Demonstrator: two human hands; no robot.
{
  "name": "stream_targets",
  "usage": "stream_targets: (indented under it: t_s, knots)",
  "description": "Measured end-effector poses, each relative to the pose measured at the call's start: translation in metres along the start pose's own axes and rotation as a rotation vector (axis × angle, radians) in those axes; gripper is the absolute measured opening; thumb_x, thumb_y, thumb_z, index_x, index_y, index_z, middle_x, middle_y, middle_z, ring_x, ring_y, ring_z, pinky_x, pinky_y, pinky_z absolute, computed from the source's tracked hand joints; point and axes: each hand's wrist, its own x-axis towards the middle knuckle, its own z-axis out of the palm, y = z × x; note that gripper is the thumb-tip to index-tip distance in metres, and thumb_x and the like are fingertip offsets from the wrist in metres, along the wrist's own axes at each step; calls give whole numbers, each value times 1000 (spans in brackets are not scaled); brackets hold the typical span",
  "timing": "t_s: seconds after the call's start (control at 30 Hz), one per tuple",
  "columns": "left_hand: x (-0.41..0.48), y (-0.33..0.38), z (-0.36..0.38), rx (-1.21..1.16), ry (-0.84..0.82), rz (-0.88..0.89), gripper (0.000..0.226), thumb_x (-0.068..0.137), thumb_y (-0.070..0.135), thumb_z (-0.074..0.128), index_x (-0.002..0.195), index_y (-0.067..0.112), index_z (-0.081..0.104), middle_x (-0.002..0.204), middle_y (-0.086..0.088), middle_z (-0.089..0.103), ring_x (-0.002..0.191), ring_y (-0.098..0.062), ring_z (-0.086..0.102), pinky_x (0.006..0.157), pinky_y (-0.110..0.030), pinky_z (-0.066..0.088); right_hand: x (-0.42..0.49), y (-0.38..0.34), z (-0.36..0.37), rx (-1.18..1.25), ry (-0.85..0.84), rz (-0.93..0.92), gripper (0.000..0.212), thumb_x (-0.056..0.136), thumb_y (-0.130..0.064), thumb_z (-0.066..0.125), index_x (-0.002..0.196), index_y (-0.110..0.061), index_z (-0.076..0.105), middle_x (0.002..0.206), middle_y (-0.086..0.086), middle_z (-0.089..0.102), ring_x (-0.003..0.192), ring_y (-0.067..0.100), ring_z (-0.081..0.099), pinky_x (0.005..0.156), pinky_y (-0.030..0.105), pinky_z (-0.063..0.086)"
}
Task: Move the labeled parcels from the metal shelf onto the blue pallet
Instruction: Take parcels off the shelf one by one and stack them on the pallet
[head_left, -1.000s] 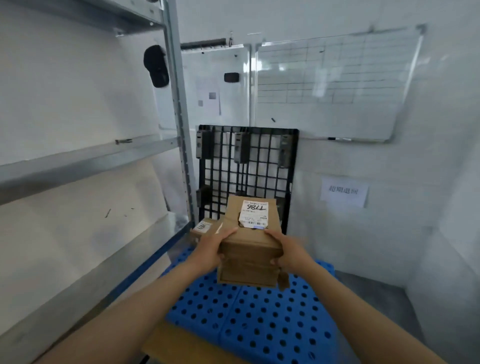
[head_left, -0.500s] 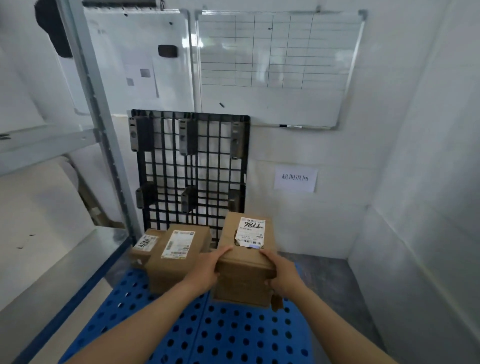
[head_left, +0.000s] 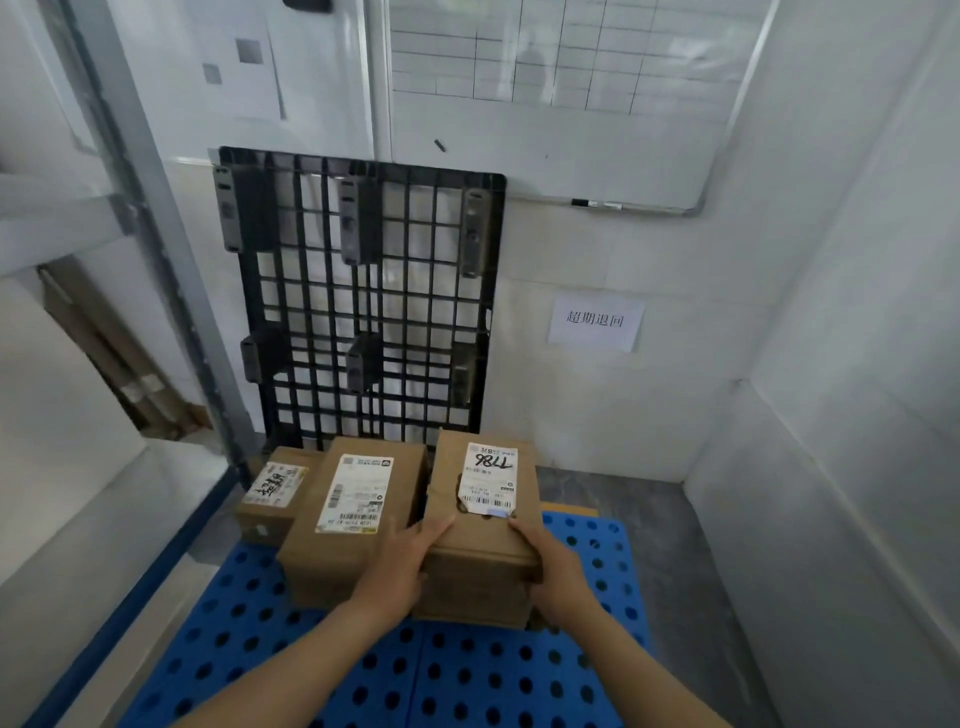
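Nearest is the blue perforated plastic pallet (head_left: 467, 675) on the floor, with both forearms reaching over it. The left hand (head_left: 400, 566) and the right hand (head_left: 556, 566) grip a brown cardboard parcel with a white barcode label (head_left: 483, 571) from its two sides. On each hand the fingers (head_left: 439, 527) are curled round a near upper corner of the box. This parcel sits low over the far right part of the pallet. I cannot tell whether its base rests on the pallet.

Just to its left, touching or nearly so, a wider brown cardboard parcel with a long white label (head_left: 343, 519) lies on the pallet. A smaller brown box with a handwritten label (head_left: 270, 493) lies at that one's far left corner.

Behind the three boxes a black plastic grid pallet (head_left: 363, 301) leans upright against the white wall. To the left stands the grey upright of the metal shelf (head_left: 156, 260). On the wall are a white paper sign (head_left: 595, 322) and, higher, a ruled whiteboard (head_left: 545, 78).
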Motion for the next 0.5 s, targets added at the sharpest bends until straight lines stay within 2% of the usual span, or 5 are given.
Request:
stream_targets:
  t_s: [0.1, 0.17, 0.3, 0.5]
  knots:
    - [5, -6, 5, 19, 14, -42, 63, 91, 4, 47, 142, 35, 28, 150, 2, 31, 142, -33, 17, 117, -50, 21, 6, -2, 5, -12, -4, 1, 69, 84, 2, 55, 140, -29, 30, 148, 0, 29, 132, 17, 33, 107, 25, 31]
    - [7, -8, 7, 34, 15, -62, 64, 90, 0, 47, 141, 35, 29, 151, 0, 29, 142, -32, 20, 116, -49, 26, 7, -3, 9, -13, -14, 14, 69, 83, 4, 55, 140, -28, 32, 147, 0, 30, 133, 18, 33, 108, 28, 32]
    - [8, -8, 9, 76, -8, -105, 66, 91, -2, 44, 143, 34, 27, 155, -10, 17, 143, -33, 17, 117, -47, 24, 8, -1, 15, -11, 0, 29, 69, 82, 7, 53, 137, -29, 34, 147, -1, 30, 132, 18, 33, 109, 30, 33]
    - [12, -11, 15, 82, -12, -105, 65, 88, -2, 47, 139, 34, 29, 145, -8, 35, 134, -33, 31, 110, -45, 35, 11, -1, 18, -52, 6, 43, 67, 83, 6, 52, 138, -28, 34, 147, -1, 30, 134, 18, 32, 111, 30, 31]
